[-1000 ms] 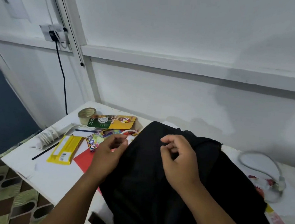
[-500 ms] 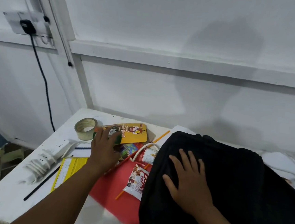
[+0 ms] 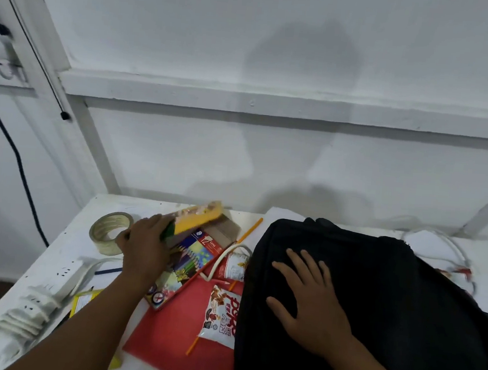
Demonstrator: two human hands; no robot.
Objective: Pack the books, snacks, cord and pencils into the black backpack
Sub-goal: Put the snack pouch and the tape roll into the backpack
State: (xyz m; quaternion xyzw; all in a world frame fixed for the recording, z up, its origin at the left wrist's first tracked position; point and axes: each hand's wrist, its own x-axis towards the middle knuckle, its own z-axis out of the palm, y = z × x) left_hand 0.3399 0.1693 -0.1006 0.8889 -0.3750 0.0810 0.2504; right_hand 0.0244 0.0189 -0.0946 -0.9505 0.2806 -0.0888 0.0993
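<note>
My left hand (image 3: 143,245) has its grip closed on the near end of a yellow snack pack (image 3: 195,220), lifting it tilted above the pencil box (image 3: 184,263) near the worktop's (image 3: 63,245) back left corner. The pack looks light, thin and crinkly, likely to flop and slide, so I judge a pinch across its short edge, thumb under and fingers over, holds it best. My right hand (image 3: 312,306) lies flat with fingers spread and grasping nothing, pressing the soft black backpack (image 3: 389,300) on the worktop's right side. A white snack bag (image 3: 221,315) rests on a red book (image 3: 176,335) touching the backpack's left edge. Half a second ago the yellow pack lay flat under my left fingers; now its far end is raised off the worktop. The right hand has stayed put.
</note>
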